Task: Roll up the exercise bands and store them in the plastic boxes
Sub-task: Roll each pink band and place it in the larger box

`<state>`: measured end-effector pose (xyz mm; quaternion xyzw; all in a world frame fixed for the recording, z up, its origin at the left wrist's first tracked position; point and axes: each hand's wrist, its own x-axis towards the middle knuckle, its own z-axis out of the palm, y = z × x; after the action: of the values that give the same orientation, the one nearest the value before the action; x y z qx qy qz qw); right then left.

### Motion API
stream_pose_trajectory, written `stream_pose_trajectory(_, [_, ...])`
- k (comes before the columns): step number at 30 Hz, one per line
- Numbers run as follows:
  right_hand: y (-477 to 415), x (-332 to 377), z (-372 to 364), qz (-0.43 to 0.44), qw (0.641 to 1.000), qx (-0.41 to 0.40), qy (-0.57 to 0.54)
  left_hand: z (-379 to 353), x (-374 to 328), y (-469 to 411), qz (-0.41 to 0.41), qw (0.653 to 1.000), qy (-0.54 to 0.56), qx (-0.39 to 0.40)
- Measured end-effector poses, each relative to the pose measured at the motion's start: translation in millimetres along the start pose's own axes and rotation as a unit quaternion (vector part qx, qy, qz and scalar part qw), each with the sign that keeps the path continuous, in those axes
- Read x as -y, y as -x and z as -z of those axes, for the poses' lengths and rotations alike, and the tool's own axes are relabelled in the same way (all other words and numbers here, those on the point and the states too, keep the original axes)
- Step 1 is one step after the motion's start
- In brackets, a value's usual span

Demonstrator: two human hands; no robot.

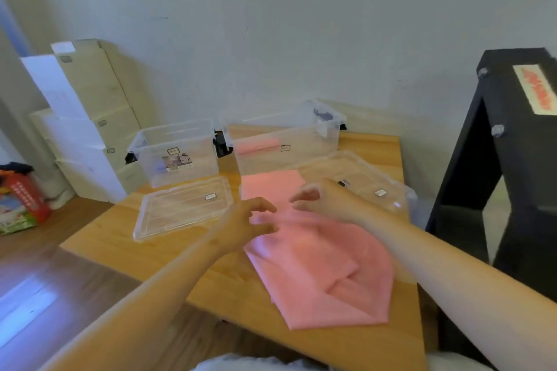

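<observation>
1 pink exercise band (316, 268), slack, beneath both hands. Left hand (251, 221): bent fingers touch its fold; whether they pinch, cannot tell. Right hand (322, 199): loosely curled, empty. Risk: uneven folds skew the roll, too bulky for clear box (283, 141) beyond fingertips.

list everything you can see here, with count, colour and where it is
exercise band: at least one, pink, rumpled on the table
pink sheet: one, inside the right box
left box: one, clear, table's back
right box: one, clear, table's back
left lid: one, clear, before the left box
right lid: one, clear, table's right
table: one, light wood
cardboard boxes: several, pale, stacked at left
carton: one, red, far left
stand: one, black, right
left hand, right hand: over the band, grip unclear
</observation>
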<state>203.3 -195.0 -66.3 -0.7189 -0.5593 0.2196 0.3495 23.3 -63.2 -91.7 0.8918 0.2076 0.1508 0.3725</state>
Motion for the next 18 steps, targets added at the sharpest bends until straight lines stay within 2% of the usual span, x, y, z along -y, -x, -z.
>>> stream_pose_trajectory(4, [44, -10, -13, 0.005, 0.994, 0.049, 0.096, -24, 7, 47, 0.000, 0.999, -0.032, -0.017])
stream_pose_trajectory(8, [60, -24, -27, 0.031, 0.987, 0.066, 0.144, -29, 12, 60, -0.003, 0.997, -0.056, -0.055])
stream_pose_trajectory(15, [67, -40, -44, 0.080, 0.987, -0.056, 0.125, -27, 22, 69, 0.025, 0.994, -0.102, -0.032])
stream_pose_trajectory(18, [64, -41, -50, 0.088, 0.983, -0.089, 0.133, -23, 28, 72, 0.027, 0.997, -0.071, -0.018])
